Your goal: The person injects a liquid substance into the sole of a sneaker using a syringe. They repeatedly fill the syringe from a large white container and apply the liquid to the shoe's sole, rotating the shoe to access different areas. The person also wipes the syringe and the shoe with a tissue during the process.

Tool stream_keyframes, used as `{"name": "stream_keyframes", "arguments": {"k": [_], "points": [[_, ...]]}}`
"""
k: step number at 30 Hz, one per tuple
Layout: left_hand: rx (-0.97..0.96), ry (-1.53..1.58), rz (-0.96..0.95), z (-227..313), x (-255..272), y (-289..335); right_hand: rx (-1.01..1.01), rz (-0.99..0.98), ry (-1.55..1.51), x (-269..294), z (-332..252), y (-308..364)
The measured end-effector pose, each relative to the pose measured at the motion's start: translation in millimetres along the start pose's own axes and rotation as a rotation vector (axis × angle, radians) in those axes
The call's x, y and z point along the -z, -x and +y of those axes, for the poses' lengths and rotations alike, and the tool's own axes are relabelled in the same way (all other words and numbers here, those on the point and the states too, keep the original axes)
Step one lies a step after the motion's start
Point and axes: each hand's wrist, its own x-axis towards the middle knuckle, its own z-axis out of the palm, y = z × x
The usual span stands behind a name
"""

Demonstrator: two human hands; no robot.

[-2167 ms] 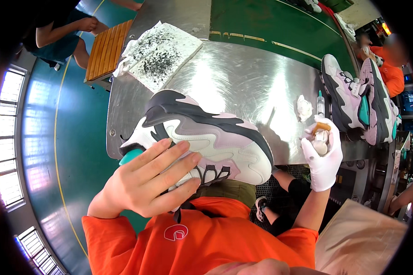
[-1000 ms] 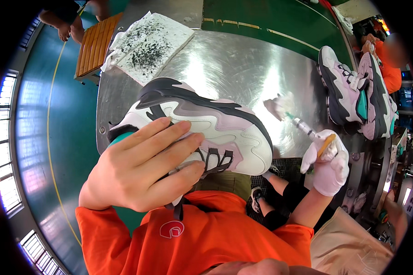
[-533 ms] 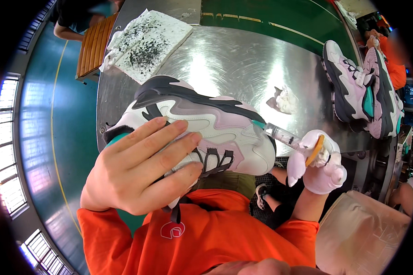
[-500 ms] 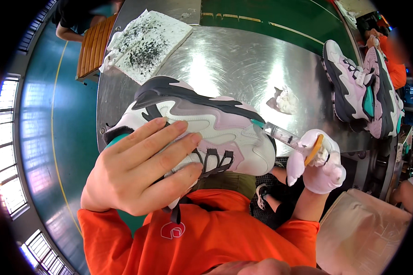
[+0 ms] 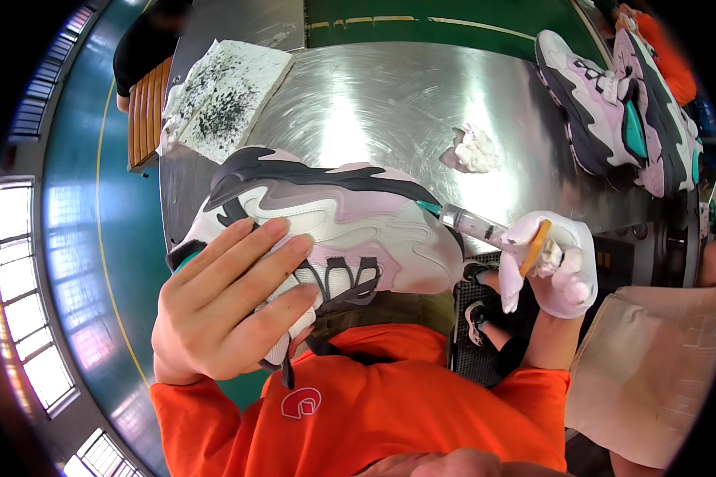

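A white, lilac and dark grey sneaker (image 5: 386, 238) lies on its side above my lap, its dark sole edge away from me and its toe to the right. My bare left hand (image 5: 231, 306) is closed over its upper beside the black laces. In a stained white glove, my right hand (image 5: 565, 270) grips a clear syringe (image 5: 477, 226). The syringe's green tip (image 5: 428, 207) is at the sole seam near the toe; whether it touches, I cannot tell. A yellow-orange strip (image 5: 536, 248) and crumpled white material show by the gloved fingers.
On the steel table (image 5: 374, 103) lie a black-speckled white cloth (image 5: 229, 99) at far left and a crumpled white wad (image 5: 476, 149). Two similar sneakers (image 5: 589, 111) rest at far right. A wooden slatted bench (image 5: 147, 115) and a person in black are beyond the table's left end.
The whole view has shifted slightly. The syringe tip has moved a little along the sole seam, away from the toe. Both hands keep their hold.
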Motion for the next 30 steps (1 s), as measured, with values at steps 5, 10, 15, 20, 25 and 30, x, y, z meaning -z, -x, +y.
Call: {"name": "stream_keyframes", "arguments": {"k": [5,10,15,20,25,30], "points": [[0.038,-0.012,-0.013,6.4,-0.9,0.0,0.03,0.055,0.036,1.9,3.6,10.0],[0.113,-0.114,-0.019,31.6,-5.9,10.9,0.067,0.034,-0.06,9.8,18.8,21.0],[0.178,-0.247,-0.01,62.6,-16.8,19.1,0.121,-0.032,-0.252,24.4,43.1,35.2],[0.247,-0.285,-0.025,81.1,-28.2,34.1,0.154,0.076,-0.296,17.1,60.1,51.2],[0.225,-0.313,-0.005,84.0,-34.3,35.1,0.284,0.123,-0.35,4.3,76.7,60.4],[0.211,-0.32,0.028,82.8,-38.8,38.5,0.308,0.198,-0.375,-7.7,88.0,70.5]]}}
